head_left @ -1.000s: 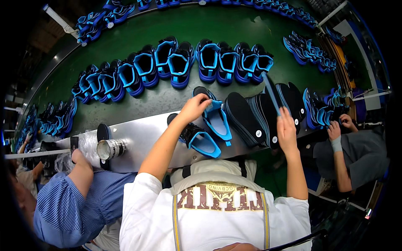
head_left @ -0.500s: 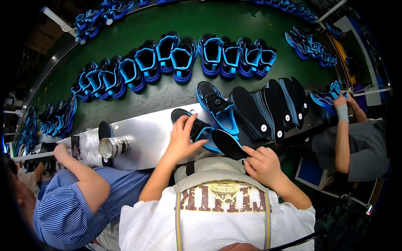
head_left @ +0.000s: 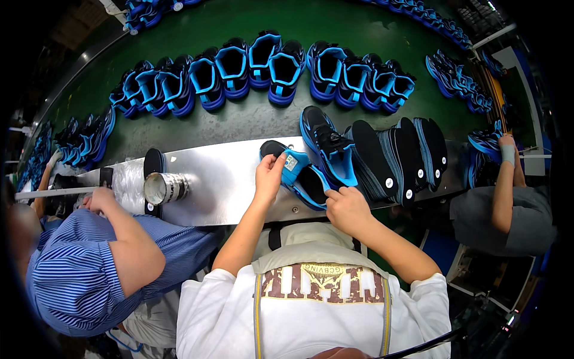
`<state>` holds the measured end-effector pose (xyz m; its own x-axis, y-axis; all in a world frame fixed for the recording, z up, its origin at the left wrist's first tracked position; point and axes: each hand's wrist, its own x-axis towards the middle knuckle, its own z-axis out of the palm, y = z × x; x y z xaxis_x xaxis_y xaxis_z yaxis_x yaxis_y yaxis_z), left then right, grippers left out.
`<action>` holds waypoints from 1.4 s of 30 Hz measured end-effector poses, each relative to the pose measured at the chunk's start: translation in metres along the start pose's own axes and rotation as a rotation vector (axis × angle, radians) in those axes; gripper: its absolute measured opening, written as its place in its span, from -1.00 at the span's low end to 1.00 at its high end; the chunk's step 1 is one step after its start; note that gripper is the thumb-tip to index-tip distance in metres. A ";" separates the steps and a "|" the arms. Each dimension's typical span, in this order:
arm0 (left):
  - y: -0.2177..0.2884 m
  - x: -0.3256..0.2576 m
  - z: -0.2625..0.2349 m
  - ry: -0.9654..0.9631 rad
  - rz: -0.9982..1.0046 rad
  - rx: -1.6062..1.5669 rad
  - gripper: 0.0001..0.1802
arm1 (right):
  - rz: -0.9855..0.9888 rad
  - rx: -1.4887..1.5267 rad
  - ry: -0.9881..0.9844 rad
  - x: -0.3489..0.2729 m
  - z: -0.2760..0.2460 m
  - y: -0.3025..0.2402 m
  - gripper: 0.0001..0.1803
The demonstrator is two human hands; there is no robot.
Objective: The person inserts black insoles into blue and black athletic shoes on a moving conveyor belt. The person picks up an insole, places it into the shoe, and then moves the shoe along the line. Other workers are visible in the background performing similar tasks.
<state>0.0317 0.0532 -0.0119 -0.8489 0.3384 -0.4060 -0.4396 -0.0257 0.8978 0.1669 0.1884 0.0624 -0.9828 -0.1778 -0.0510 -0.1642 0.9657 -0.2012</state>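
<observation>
A black and blue sports shoe (head_left: 308, 200) lies toe away from me on the metal ledge. My left hand (head_left: 268, 179) is closed on its light blue tongue, which is folded back and shows a pale label. At the heel, my right hand (head_left: 348, 210) is closed on the rear end of a black insole (head_left: 313, 180); the insole's front part is hidden inside the shoe. Just right of this shoe stands another black and blue shoe (head_left: 326, 140), its opening toward me. Several stacks of black insoles (head_left: 372, 157) lie beside it.
A row of shoes (head_left: 232, 63) stands on the green conveyor belt (head_left: 239, 128) beyond the metal ledge (head_left: 230, 185). A tin can (head_left: 164, 188) rests by an upright insole (head_left: 153, 161) at left. Co-workers sit on both sides: a striped blue sleeve (head_left: 89, 251) and a grey shirt (head_left: 502, 218).
My right hand has moved forward and left, taking the insole into the shoe. My left hand has taken hold of the tongue and folded it back. The whole view has shifted slightly.
</observation>
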 end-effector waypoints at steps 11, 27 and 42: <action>-0.014 -0.007 0.001 -0.030 0.174 -0.118 -0.81 | 0.125 0.179 0.124 0.017 0.038 0.007 -0.92; -0.002 -0.010 -0.003 -0.054 0.163 0.063 -0.77 | 0.282 -0.060 -0.343 0.041 0.012 -0.009 -0.76; -0.004 -0.007 -0.001 -0.048 0.172 0.215 -0.72 | -0.241 0.049 -0.205 0.045 0.065 0.031 -0.88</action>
<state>0.0387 0.0505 -0.0126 -0.8884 0.3911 -0.2405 -0.2136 0.1117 0.9705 0.1229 0.1978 -0.0098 -0.8777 -0.4396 -0.1909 -0.3812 0.8817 -0.2780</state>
